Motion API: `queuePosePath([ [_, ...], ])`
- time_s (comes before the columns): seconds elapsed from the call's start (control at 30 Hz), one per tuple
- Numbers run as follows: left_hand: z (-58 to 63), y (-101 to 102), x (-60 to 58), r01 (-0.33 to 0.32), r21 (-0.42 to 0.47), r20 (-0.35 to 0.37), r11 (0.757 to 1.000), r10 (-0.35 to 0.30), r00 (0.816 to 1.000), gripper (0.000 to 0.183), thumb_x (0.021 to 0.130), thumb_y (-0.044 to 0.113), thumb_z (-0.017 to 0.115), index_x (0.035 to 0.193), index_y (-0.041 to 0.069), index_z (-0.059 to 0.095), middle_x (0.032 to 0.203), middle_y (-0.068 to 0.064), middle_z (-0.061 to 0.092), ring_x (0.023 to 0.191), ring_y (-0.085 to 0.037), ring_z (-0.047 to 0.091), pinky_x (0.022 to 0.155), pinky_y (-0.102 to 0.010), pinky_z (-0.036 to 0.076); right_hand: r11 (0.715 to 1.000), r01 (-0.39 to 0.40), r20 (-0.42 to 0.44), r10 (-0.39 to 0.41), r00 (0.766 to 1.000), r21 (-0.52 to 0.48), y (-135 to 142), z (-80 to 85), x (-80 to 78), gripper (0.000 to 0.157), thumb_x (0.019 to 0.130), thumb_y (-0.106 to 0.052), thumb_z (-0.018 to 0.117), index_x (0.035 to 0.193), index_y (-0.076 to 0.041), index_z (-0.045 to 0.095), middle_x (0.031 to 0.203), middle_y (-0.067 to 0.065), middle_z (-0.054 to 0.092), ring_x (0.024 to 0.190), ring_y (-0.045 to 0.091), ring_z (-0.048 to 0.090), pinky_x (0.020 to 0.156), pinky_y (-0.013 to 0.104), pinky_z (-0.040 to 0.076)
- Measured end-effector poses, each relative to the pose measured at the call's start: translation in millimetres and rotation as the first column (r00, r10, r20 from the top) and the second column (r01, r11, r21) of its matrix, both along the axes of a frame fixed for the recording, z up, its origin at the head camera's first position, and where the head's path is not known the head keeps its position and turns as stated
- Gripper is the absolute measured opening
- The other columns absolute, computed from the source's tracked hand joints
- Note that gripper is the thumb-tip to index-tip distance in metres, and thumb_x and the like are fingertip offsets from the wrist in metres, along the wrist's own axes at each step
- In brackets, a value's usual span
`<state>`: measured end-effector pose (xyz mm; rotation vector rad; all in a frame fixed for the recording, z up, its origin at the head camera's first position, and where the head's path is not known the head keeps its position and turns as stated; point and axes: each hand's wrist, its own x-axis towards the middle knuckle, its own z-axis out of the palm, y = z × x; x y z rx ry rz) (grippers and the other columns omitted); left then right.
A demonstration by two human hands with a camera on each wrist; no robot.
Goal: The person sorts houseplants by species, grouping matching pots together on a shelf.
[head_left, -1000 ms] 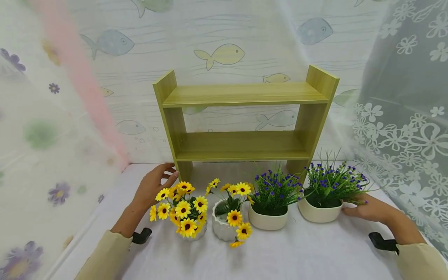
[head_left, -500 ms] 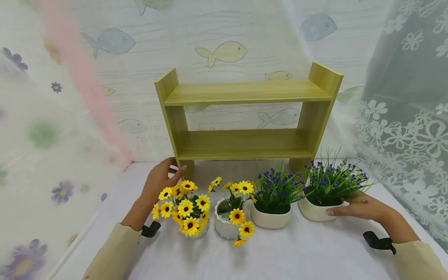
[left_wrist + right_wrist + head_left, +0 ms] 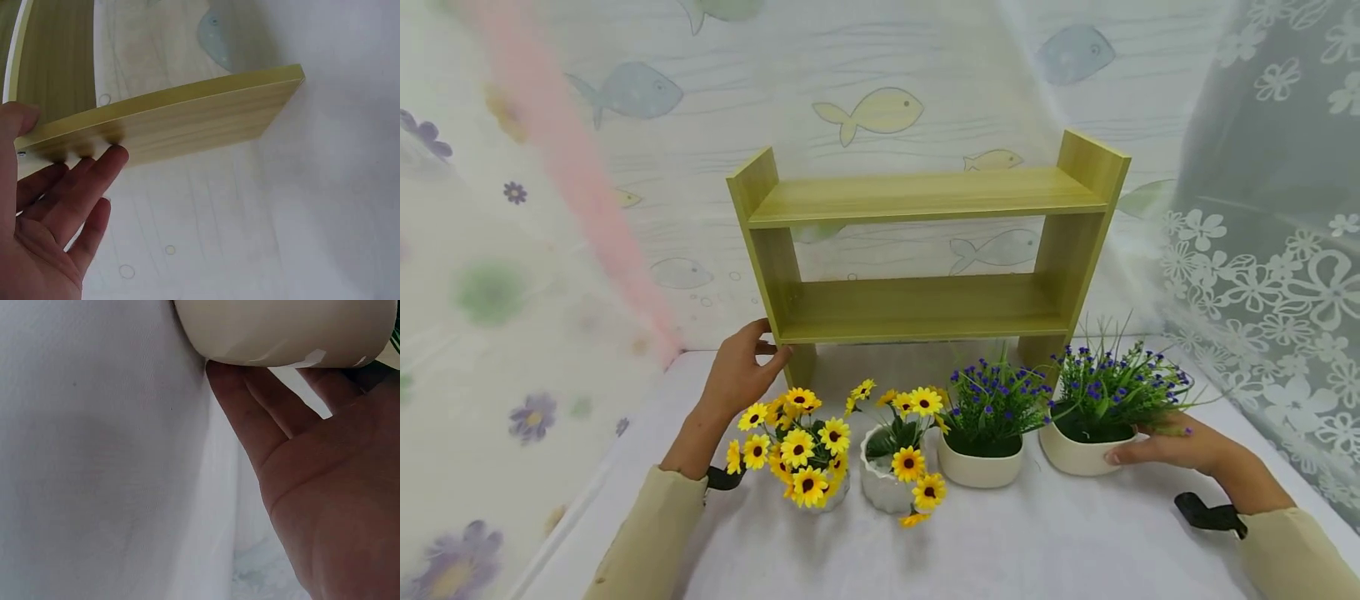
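A two-tier wooden shelf (image 3: pixel 925 321) stands at the back of the table. My left hand (image 3: pixel 741 371) holds its left side panel (image 3: pixel 206 119), thumb at the front edge and fingertips against the outer face. At the right, my right hand (image 3: pixel 1187 450) holds an oval white flowerpot (image 3: pixel 1086 454) with purple flowers (image 3: pixel 1101 387). Its thumb lies on the pot's front; in the right wrist view the fingers touch the pot wall (image 3: pixel 287 331). Beside it stands a similar purple-flowered pot (image 3: pixel 981 467). Further left are two pots of yellow flowers (image 3: pixel 797 450).
White cloth covers the table (image 3: pixel 970 550). A fish-patterned curtain (image 3: pixel 880 50) hangs behind the shelf, with flowered curtains on the left (image 3: pixel 490 358) and right (image 3: pixel 1270 242). The flowerpots form a row in front of the shelf.
The left hand has shifted slightly up along the shelf's side panel. The right thumb has come forward onto the front of the rightmost pot. Shelf and pots look unmoved.
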<state>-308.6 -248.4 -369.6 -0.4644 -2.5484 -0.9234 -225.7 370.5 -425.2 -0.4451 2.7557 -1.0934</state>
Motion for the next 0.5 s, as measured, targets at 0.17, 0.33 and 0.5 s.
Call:
queuePosePath([
  [0.17, 4.4, 1, 0.4, 0.015, 0.003, 0.02, 1.0, -0.015, 1.0, 0.063, 0.104, 0.03, 0.069, 0.159, 0.007, 0.046, 0.149, -0.016, 0.061, 0.112, -0.036, 0.075, 0.094, -0.055, 0.061, 0.999, -0.01, -0.108, 0.005, 0.994, -0.046, 4, 6.4, 2.6, 0.077, 0.085, -0.014, 0.085, 0.146, 0.009, 0.045, 0.138, 0.026, 0.059, 0.117, 0.008, 0.058, 0.083, 0.018, 0.05],
  [0.33, 3.6, 1, 0.6, 0.0, -0.002, 0.021, 1.0, 0.0, 1.0, 0.066, 0.103, 0.032, 0.071, 0.161, 0.012, 0.044, 0.148, -0.016, 0.062, 0.11, -0.035, 0.076, 0.092, -0.054, 0.062, 0.996, 0.069, -0.094, -0.073, 0.993, -0.049, 5, 18.5, 6.6, 0.074, 0.087, -0.019, 0.083, 0.14, 0.011, 0.042, 0.11, 0.026, 0.059, 0.096, 0.028, 0.061, 0.065, 0.029, 0.045],
  [0.5, -1.0, -2, 2.6, 0.003, -0.001, -0.02, 1.0, -0.003, 1.0, 0.082, 0.102, 0.025, 0.073, 0.17, 0.026, 0.027, 0.146, -0.019, 0.064, 0.103, -0.038, 0.078, 0.09, -0.057, 0.062, 0.986, 0.034, -0.117, -0.053, 0.992, -0.163, 0, 31.3, 8.0, 0.114, 0.09, -0.009, 0.079, 0.168, -0.001, -0.003, 0.167, 0.039, 0.012, 0.155, 0.052, 0.023, 0.105, 0.027, 0.052],
])
